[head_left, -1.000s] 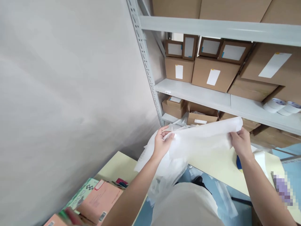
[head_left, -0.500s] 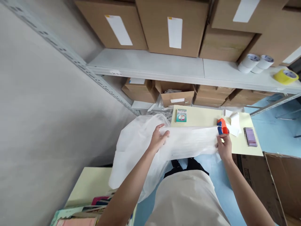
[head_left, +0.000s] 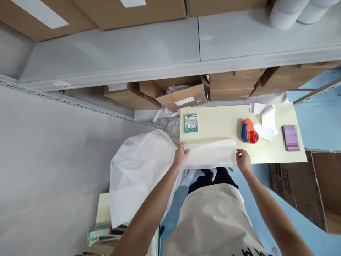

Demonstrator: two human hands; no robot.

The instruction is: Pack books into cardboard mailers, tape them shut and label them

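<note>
A thin white sheet of packing material (head_left: 210, 153) lies stretched along the front edge of the cream table (head_left: 221, 122). My left hand (head_left: 181, 155) is closed on its left part, beside the table's left corner. At the other end, the curled fingers of my right hand (head_left: 243, 160) pinch the sheet's right edge. The sheet runs on to the left into a large loose white heap (head_left: 141, 167) that hangs beside the table. Beyond my right hand, an orange and blue tape dispenser (head_left: 244, 132) rests on the tabletop. A small green-covered book (head_left: 191, 123) lies behind my left hand.
White papers (head_left: 268, 119) and a blurred purple item (head_left: 291, 138) occupy the table's right side. Shelving (head_left: 119, 53) with cardboard boxes rises behind it. An open cardboard box (head_left: 295, 181) stands on the floor at right. Books (head_left: 102, 234) are stacked at lower left.
The sheet has come down onto the tabletop. My right hand has let go of the tape dispenser, which now sits on the table. The view has tilted downward.
</note>
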